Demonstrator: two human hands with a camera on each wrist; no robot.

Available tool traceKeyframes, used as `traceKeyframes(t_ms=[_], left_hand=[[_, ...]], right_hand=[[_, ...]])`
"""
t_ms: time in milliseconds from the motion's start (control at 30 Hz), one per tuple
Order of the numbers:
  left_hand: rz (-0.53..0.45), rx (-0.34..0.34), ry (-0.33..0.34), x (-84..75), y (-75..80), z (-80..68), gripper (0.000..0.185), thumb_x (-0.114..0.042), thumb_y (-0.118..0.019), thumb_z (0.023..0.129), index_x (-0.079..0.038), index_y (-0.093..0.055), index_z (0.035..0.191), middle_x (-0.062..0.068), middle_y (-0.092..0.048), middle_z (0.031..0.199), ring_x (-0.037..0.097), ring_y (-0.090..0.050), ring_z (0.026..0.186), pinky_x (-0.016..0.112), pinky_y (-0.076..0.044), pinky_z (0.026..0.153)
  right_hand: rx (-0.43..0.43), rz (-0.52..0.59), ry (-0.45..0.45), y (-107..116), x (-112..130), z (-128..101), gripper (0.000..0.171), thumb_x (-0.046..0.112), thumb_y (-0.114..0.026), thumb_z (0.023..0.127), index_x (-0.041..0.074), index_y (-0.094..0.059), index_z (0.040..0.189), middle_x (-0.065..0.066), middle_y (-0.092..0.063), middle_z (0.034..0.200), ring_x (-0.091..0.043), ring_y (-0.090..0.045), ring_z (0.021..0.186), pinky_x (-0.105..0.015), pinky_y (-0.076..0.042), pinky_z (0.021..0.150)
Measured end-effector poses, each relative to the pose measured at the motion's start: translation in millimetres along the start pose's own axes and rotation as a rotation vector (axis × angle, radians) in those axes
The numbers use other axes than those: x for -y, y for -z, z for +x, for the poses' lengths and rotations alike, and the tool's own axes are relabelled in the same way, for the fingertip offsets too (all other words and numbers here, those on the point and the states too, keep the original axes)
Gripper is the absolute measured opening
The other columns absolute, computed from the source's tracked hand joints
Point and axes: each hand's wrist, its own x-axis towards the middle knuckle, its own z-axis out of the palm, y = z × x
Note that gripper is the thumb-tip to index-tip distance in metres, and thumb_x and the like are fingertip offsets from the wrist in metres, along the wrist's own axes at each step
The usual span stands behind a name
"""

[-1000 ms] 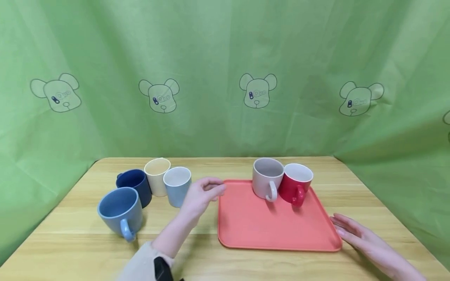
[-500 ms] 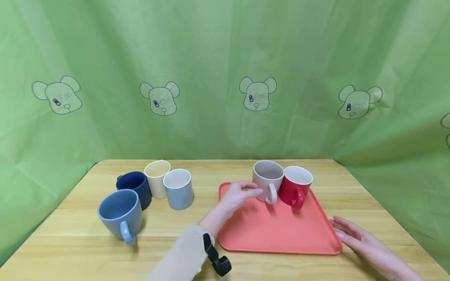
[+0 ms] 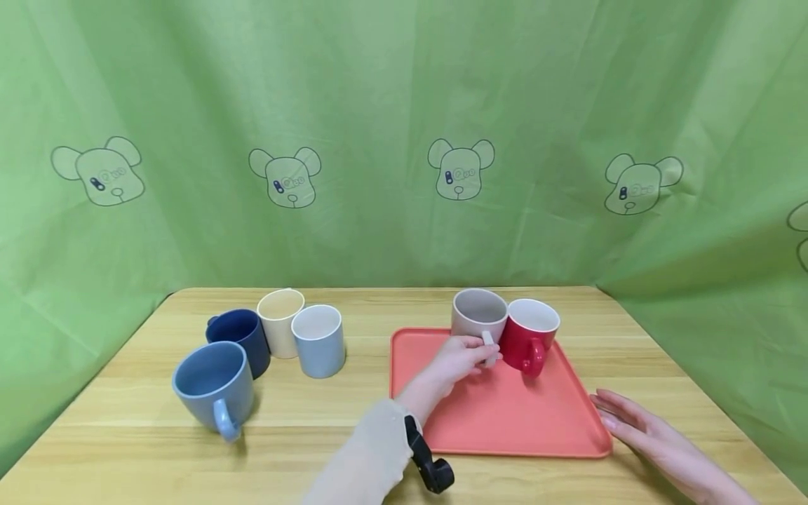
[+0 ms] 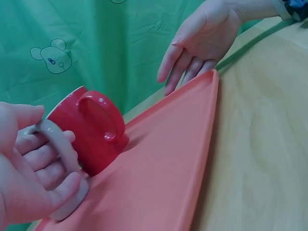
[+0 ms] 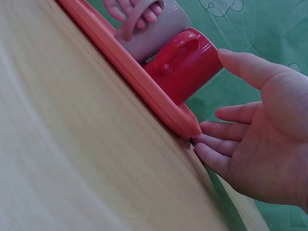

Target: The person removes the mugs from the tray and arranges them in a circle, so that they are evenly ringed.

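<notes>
Grey mug (image 3: 478,315): head view, upright at the far edge of the coral tray (image 3: 505,428), touching the red mug (image 3: 532,335); left hand (image 3: 459,356) has fingers curled through its handle; right hand (image 3: 637,424) lies flat and relaxed by the tray's near corner, holding nothing. Left wrist view: fingers (image 4: 45,159) wrap the handle loop. Right wrist view: straight fingers (image 5: 216,144) touch the tray corner. Probably rigid, weighty, breakable glazed ceramic; best held by the handle
</notes>
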Motion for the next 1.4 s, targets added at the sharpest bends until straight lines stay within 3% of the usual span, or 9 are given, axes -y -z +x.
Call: traceKeyframes(t_ms=[133, 333, 567, 700, 833, 933, 1033, 1267, 1400], left_hand=[[-0.071, 0.043, 0.0, 5.1, -1.0, 1.5, 0.025, -0.015, -0.061, 0.089, 0.005, -0.067, 0.103, 0.012, -0.07, 0.091, 0.024, -0.065, 0.094, 0.035, -0.051, 0.082], [-0.116, 0.017, -0.057, 6.2, 5.4, -1.4, 0.024, -0.008, -0.058, 0.09, 0.01, -0.065, 0.103, 0.017, -0.069, 0.09, 0.022, -0.067, 0.087, 0.037, -0.051, 0.081], [-0.157, -0.069, -0.11, 3.3, 14.8, -11.4, 0.022, -0.007, -0.058, 0.09, 0.012, -0.066, 0.099, 0.022, -0.068, 0.087, 0.023, -0.068, 0.082, 0.036, -0.053, 0.076], [-0.171, -0.085, -0.126, 3.7, 23.4, -19.7, 0.023, -0.008, -0.059, 0.089, 0.011, -0.066, 0.099, 0.023, -0.068, 0.088, 0.019, -0.067, 0.081, 0.029, -0.053, 0.067], [-0.161, -0.084, -0.153, 0.7, 32.4, -33.6, 0.023, -0.008, -0.059, 0.09, 0.012, -0.066, 0.099, 0.023, -0.068, 0.088, 0.016, -0.066, 0.08, 0.026, -0.051, 0.065], [-0.149, -0.073, -0.203, -4.3, 39.1, -45.8, 0.021, -0.005, -0.058, 0.09, 0.014, -0.065, 0.096, 0.025, -0.067, 0.087, 0.014, -0.065, 0.078, 0.025, -0.051, 0.066], [-0.127, -0.064, -0.254, -11.5, 46.1, -58.2, 0.021, -0.003, -0.057, 0.09, 0.017, -0.064, 0.093, 0.025, -0.067, 0.084, 0.012, -0.064, 0.077, 0.026, -0.051, 0.067], [-0.087, -0.052, -0.284, -23.7, 62.6, -87.4, 0.021, -0.001, -0.056, 0.09, 0.019, -0.061, 0.094, 0.026, -0.066, 0.084, 0.01, -0.06, 0.075, 0.033, -0.052, 0.075], [-0.06, -0.06, -0.268, -23.7, 72.7, -104.9, 0.022, -0.003, -0.057, 0.09, 0.018, -0.062, 0.095, 0.023, -0.067, 0.084, 0.013, -0.063, 0.08, 0.036, -0.052, 0.077]], right_hand=[[0.0, -0.001, -0.012, -1, 1, 2, 0.064, 0.031, -0.039, 0.1, -0.004, -0.009, 0.145, -0.027, -0.016, 0.148, 0.025, -0.033, 0.098, -0.02, -0.039, 0.084], [-0.003, -0.016, -0.015, -1, 2, 4, 0.065, 0.032, -0.039, 0.1, -0.004, -0.008, 0.145, -0.027, -0.018, 0.148, 0.023, -0.034, 0.099, -0.042, -0.04, 0.095], [0.004, 0.005, -0.007, -1, 2, 6, 0.065, 0.03, -0.038, 0.1, -0.004, -0.007, 0.145, -0.027, -0.017, 0.148, 0.024, -0.034, 0.099, -0.02, -0.039, 0.084], [0.01, 0.008, -0.014, -1, 2, 7, 0.065, 0.031, -0.038, 0.1, -0.004, -0.007, 0.145, -0.027, -0.016, 0.148, 0.024, -0.034, 0.098, -0.025, -0.04, 0.088], [0.01, 0.009, -0.007, -1, 2, 7, 0.065, 0.03, -0.038, 0.1, -0.004, -0.007, 0.146, -0.027, -0.016, 0.148, 0.025, -0.034, 0.098, -0.023, -0.04, 0.087], [0.008, 0.005, 0.005, -1, 1, 6, 0.064, 0.03, -0.038, 0.101, -0.004, -0.007, 0.145, -0.027, -0.016, 0.148, 0.024, -0.034, 0.099, -0.016, -0.038, 0.082], [0.009, -0.006, 0.002, -1, 1, 7, 0.064, 0.03, -0.037, 0.101, -0.005, -0.007, 0.145, -0.027, -0.016, 0.148, 0.025, -0.033, 0.099, -0.018, -0.039, 0.083], [0.013, -0.033, -0.032, 0, 1, 7, 0.065, 0.033, -0.037, 0.101, -0.003, -0.007, 0.146, -0.026, -0.016, 0.149, 0.023, -0.033, 0.098, -0.048, -0.038, 0.095], [0.016, -0.032, -0.03, 0, 0, 8, 0.065, 0.032, -0.037, 0.101, -0.003, -0.006, 0.146, -0.027, -0.016, 0.148, 0.025, -0.033, 0.097, -0.034, -0.042, 0.09]])
